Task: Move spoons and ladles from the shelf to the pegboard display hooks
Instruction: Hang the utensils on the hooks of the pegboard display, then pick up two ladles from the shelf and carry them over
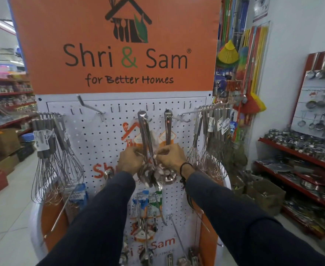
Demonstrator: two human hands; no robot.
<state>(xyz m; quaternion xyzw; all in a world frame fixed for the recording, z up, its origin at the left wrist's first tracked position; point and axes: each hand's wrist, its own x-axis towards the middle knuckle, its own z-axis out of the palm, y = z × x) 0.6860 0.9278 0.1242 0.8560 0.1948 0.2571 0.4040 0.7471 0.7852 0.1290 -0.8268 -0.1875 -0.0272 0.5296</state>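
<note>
A white pegboard (104,135) stands in front of me under an orange sign. Several steel ladles (145,135) hang in a bunch from a centre hook, their bowls (150,177) low between my wrists. One more ladle (168,129) hangs on the hook to the right. My left hand (130,160) grips the bunch's handles from the left. My right hand (170,157) pinches the same handles from the right, a black band on its wrist. Packaged spoons (146,206) hang lower on the board.
Whisks hang in clusters at the board's left (52,150) and right (209,146). An empty hook (177,235) juts out low on the board. Red shelves of steelware (299,156) run along the right; cardboard boxes (2,143) sit on the left floor.
</note>
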